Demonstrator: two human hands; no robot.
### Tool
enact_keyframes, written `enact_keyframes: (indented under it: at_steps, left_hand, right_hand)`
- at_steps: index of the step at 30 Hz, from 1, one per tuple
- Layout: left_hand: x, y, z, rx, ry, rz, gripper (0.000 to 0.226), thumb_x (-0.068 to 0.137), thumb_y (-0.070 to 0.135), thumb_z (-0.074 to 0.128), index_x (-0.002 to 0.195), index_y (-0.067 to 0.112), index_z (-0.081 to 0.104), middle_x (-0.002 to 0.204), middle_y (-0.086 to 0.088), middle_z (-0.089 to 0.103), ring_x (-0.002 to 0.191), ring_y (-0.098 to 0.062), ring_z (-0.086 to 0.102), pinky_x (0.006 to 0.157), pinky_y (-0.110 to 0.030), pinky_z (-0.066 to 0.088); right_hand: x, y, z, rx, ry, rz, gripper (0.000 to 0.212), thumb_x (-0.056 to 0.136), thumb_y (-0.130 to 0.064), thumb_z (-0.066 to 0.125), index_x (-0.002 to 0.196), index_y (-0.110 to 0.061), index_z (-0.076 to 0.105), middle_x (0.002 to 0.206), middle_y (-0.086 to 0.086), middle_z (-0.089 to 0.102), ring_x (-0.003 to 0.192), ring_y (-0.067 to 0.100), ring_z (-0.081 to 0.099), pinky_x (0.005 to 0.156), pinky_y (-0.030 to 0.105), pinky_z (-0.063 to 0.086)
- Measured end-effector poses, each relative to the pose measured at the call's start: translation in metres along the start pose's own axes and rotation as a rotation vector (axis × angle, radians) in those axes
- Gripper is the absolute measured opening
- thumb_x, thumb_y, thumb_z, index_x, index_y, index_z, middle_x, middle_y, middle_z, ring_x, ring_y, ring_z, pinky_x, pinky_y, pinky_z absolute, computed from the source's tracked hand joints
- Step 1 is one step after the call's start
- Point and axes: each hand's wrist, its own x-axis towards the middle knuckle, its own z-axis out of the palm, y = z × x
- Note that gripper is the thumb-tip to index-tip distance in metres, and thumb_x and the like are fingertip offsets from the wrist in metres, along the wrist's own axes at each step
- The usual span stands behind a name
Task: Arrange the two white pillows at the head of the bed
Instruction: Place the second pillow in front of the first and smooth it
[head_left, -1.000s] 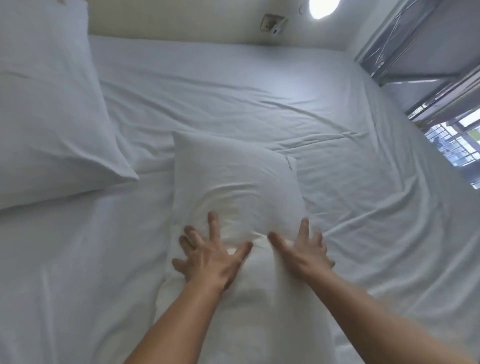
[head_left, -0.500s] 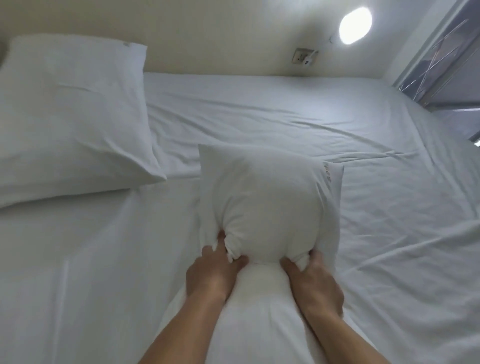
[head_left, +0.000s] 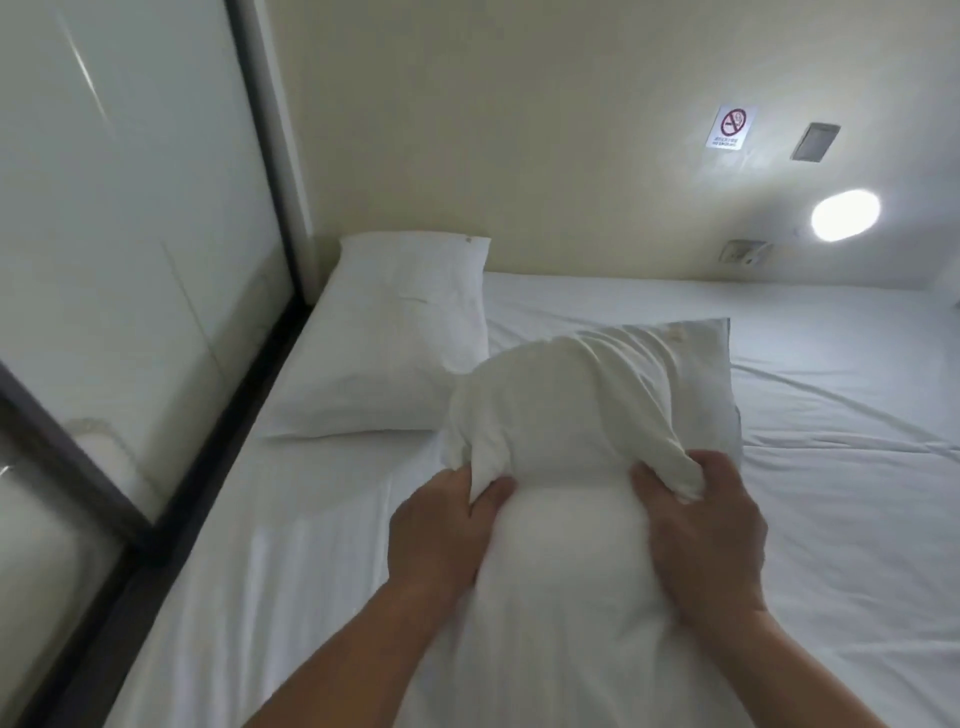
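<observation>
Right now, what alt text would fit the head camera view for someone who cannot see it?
Two bare hands, left hand and right hand, grip bunched fabric of a white pillow on a white-sheeted bed. A second white pillow lies flat in the far left corner against a cream wall with a lit lamp.

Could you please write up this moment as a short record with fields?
setting: bed with white sheet, against a cream wall
placed pillow: flat at the head, far left corner
held pillow: bunched, nearer the middle of the bed
left hand: gripping a fold of the held pillow's cover
right hand: gripping the cover on the other side
wall items: no-smoking sign, lit round lamp
task state: second pillow not yet at the head
</observation>
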Motion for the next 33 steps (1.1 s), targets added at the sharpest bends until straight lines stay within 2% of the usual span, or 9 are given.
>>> enact_keyframes:
  at_steps: [3, 9, 13, 15, 17, 21, 26, 30, 33]
  left_hand:
    - [-0.020, -0.018, -0.053, -0.024, 0.075, 0.005, 0.054, 0.084, 0.070, 0.041, 0.092, 0.023, 0.067, 0.081, -0.001, 0.067, 0.075, -0.024, 0.061, 0.067, -0.039, 0.050]
    - [-0.066, -0.088, -0.125, 0.074, 0.172, -0.060, 0.051, 0.083, 0.073, 0.038, 0.090, 0.030, 0.064, 0.076, 0.007, 0.062, 0.069, -0.018, 0.055, 0.059, -0.034, 0.038]
    - [-0.119, -0.165, -0.105, 0.284, -0.066, -0.287, 0.058, 0.078, 0.079, 0.031, 0.109, 0.037, 0.058, 0.090, 0.004, 0.060, 0.084, -0.023, 0.060, 0.065, -0.037, 0.040]
    - [-0.154, -0.204, -0.088, 0.381, -0.252, -0.479, 0.072, 0.076, 0.082, 0.025, 0.131, 0.039, 0.042, 0.111, -0.006, 0.056, 0.100, -0.029, 0.059, 0.079, -0.040, 0.044]
    - [-0.175, -0.230, -0.079, 0.347, -0.296, -0.618, 0.072, 0.080, 0.078, 0.022, 0.141, 0.040, 0.028, 0.125, -0.011, 0.050, 0.110, -0.031, 0.055, 0.089, -0.041, 0.042]
    - [-0.158, -0.234, -0.084, 0.259, -0.081, -0.465, 0.030, 0.094, 0.035, 0.034, 0.110, 0.028, 0.058, 0.105, -0.008, 0.064, 0.100, -0.031, 0.061, 0.081, -0.038, 0.046]
    - [-0.109, -0.211, -0.096, 0.105, 0.216, -0.269, 0.030, 0.096, 0.018, 0.043, 0.119, 0.016, 0.062, 0.120, -0.009, 0.065, 0.107, -0.033, 0.059, 0.087, -0.040, 0.043]
    - [-0.092, -0.202, -0.110, 0.044, 0.400, -0.181, 0.027, 0.096, 0.013, 0.047, 0.116, 0.006, 0.064, 0.117, -0.015, 0.066, 0.103, -0.038, 0.061, 0.086, -0.044, 0.045]
    - [-0.081, -0.198, -0.111, 0.018, 0.409, -0.154, 0.025, 0.096, 0.013, 0.048, 0.113, 0.005, 0.065, 0.114, -0.016, 0.068, 0.100, -0.037, 0.062, 0.085, -0.045, 0.046]
  right_hand:
    - [-0.034, -0.035, 0.004, 0.069, -0.037, -0.057, 0.028, 0.074, -0.046, 0.073, 0.089, -0.028, 0.057, 0.078, 0.002, 0.067, 0.081, 0.032, 0.060, 0.072, 0.044, 0.048]
    - [-0.109, -0.062, 0.054, 0.054, -0.162, -0.080, 0.032, 0.070, -0.057, 0.065, 0.087, -0.035, 0.052, 0.071, -0.007, 0.064, 0.072, 0.024, 0.056, 0.062, 0.036, 0.039]
    - [-0.168, 0.000, 0.100, -0.195, -0.472, 0.028, 0.037, 0.070, -0.062, 0.059, 0.090, -0.031, 0.051, 0.080, -0.006, 0.064, 0.078, 0.024, 0.059, 0.064, 0.035, 0.041]
    - [-0.195, 0.035, 0.116, -0.288, -0.642, 0.097, 0.040, 0.072, -0.064, 0.056, 0.091, -0.030, 0.051, 0.090, -0.004, 0.068, 0.087, 0.023, 0.063, 0.068, 0.034, 0.044]
    - [-0.206, 0.051, 0.127, -0.282, -0.682, 0.123, 0.041, 0.073, -0.068, 0.055, 0.089, -0.030, 0.051, 0.090, -0.007, 0.068, 0.089, 0.020, 0.063, 0.069, 0.033, 0.044]
    - [-0.202, 0.037, 0.130, -0.193, -0.543, 0.049, 0.030, 0.081, -0.056, 0.059, 0.086, -0.027, 0.052, 0.080, -0.005, 0.063, 0.087, 0.024, 0.063, 0.066, 0.035, 0.043]
    - [-0.179, 0.013, 0.117, -0.029, -0.245, -0.055, 0.020, 0.085, -0.045, 0.063, 0.093, -0.030, 0.053, 0.069, -0.004, 0.059, 0.081, 0.032, 0.060, 0.065, 0.037, 0.039]
    - [-0.164, -0.018, 0.113, 0.107, -0.175, -0.182, 0.019, 0.083, -0.043, 0.066, 0.088, -0.035, 0.050, 0.062, -0.009, 0.060, 0.068, 0.023, 0.057, 0.063, 0.037, 0.040]
    - [-0.149, -0.026, 0.113, 0.094, -0.171, -0.194, 0.022, 0.082, -0.047, 0.065, 0.084, -0.032, 0.049, 0.061, -0.008, 0.061, 0.064, 0.014, 0.056, 0.060, 0.036, 0.040]
